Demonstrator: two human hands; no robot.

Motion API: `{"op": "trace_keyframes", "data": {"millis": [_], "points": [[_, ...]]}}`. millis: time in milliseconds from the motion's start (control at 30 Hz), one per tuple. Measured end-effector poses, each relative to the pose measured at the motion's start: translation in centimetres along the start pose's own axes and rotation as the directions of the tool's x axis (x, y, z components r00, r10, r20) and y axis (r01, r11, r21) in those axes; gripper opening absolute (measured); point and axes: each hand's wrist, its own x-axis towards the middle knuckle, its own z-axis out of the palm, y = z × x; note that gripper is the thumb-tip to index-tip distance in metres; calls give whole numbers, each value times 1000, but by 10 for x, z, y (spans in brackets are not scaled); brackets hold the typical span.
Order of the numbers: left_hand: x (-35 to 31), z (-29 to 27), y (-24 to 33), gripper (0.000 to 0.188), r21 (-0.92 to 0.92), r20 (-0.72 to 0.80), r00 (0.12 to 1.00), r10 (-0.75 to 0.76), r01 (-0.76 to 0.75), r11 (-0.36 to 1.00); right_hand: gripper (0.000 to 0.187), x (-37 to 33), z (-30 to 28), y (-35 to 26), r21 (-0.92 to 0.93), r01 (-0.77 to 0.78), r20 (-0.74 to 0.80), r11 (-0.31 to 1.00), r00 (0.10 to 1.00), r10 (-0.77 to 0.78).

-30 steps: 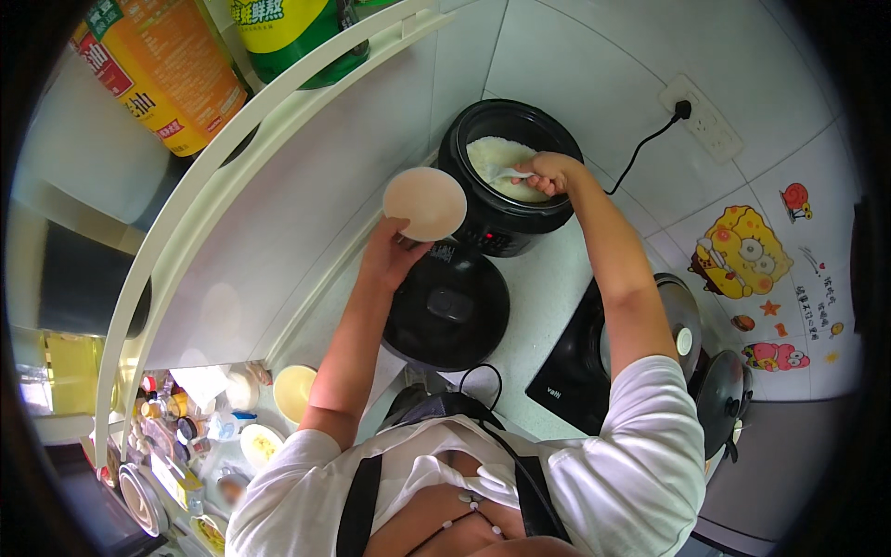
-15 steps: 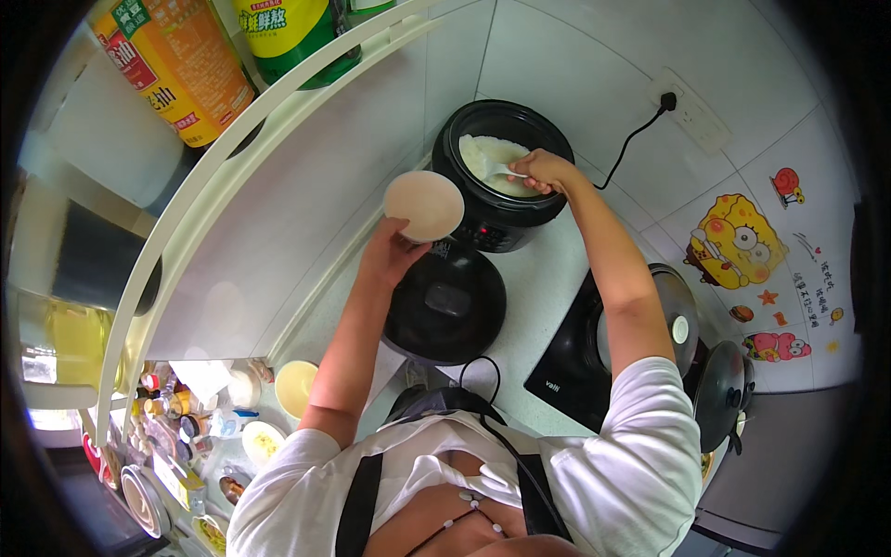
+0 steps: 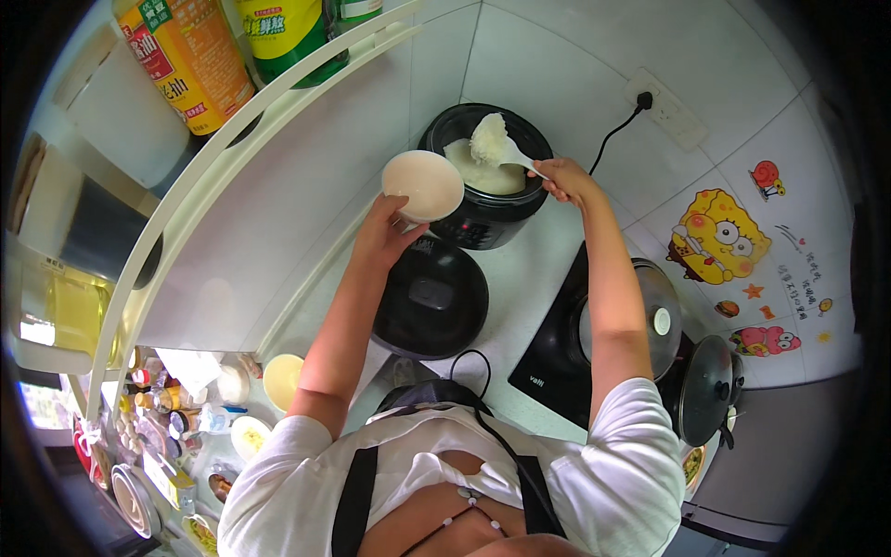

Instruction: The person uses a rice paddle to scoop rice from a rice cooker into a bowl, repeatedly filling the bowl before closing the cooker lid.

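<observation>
A black rice cooker (image 3: 483, 227) stands in the far corner with its top off, white cooked rice (image 3: 481, 174) inside. My right hand (image 3: 566, 180) grips the handle of a white rice paddle (image 3: 525, 163), which carries a heap of rice (image 3: 491, 141) above the pot. Just left of the cooker, my left hand (image 3: 388, 226) holds a pale bowl (image 3: 423, 187) by its near edge, tilted so its inside shows. No rice can be made out in the bowl. The cooker's black lid (image 3: 432, 320) lies on the counter below my left hand.
On the right, a black cooktop (image 3: 543, 371) bears a pan with a glass lid (image 3: 654, 311); another dark lidded pan (image 3: 707, 390) stands beside it. A curved white shelf (image 3: 200, 153) with bottles overhangs the left. A yellowish bowl (image 3: 281, 379) sits near my left elbow. The cooker's cord meets the wall socket (image 3: 666, 109).
My right hand has lifted the paddle out of the pot, and it now bears a heap of rice. The bowl in my left hand stays close beside the cooker.
</observation>
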Motion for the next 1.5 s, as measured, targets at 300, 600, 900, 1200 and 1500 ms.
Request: {"op": "trace_keyframes", "data": {"millis": [300, 600, 900, 1200, 1500], "points": [[-4, 33, 7, 65, 120, 15, 1000, 24, -26, 992, 31, -71, 11, -39, -26, 227, -46, 974, 973, -228], [1, 45, 1, 63, 64, -11, 996, 94, -93, 994, 24, -101, 62, -58, -727, 361, -4, 584, 849, -529], [-2, 23, -5, 55, -91, 43, 996, 72, -68, 994, 24, -119, 68, -73, -763, 375, -128, 526, 710, -692], [-6, -25, -9, 50, -161, -39, 999, 4, -10, 987, 32, -11, 22, -11, -854, 76, -181, 515, 884, -431], [2, -48, -9, 44, -136, -103, 994, -35, 21, 991, 36, 44, 44, -31, -919, 87, 34, 384, 989, -143]]}}
